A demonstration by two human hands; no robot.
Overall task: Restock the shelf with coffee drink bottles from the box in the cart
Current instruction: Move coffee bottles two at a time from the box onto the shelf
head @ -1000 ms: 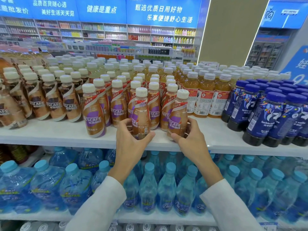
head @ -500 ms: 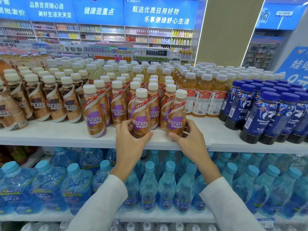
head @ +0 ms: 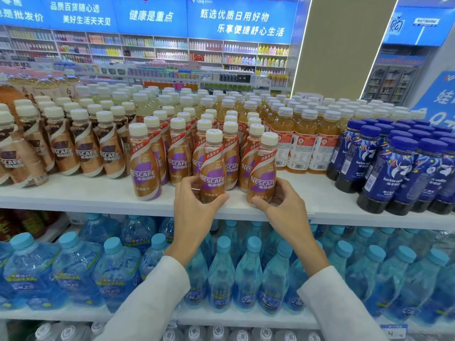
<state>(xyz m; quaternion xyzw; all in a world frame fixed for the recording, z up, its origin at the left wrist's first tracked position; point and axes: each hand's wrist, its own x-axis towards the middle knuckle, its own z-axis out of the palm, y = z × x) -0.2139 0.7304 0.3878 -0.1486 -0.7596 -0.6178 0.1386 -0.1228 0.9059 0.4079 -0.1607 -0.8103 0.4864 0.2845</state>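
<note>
Two tan-and-purple Nescafe coffee bottles with cream caps stand upright at the front of the white shelf (head: 73, 193). My left hand (head: 194, 207) wraps the base of the middle bottle (head: 213, 166). My right hand (head: 283, 205) grips the base of the bottle beside it (head: 263, 168). Both bottles rest on the shelf board. Several more of the same coffee bottles (head: 145, 163) stand in rows behind and to the left. The box and the cart are out of view.
Brown-label Nescafe bottles (head: 83, 153) fill the shelf's left; amber tea bottles (head: 300, 143) and dark blue-capped coffee bottles (head: 398, 173) fill the right. Blue-capped water bottles (head: 221, 274) crowd the shelf below. Bare shelf board lies in front at left and right.
Both hands have nudged their bottles slightly back and upright on the shelf; my view has shifted a little to the right. The grips are unchanged.
</note>
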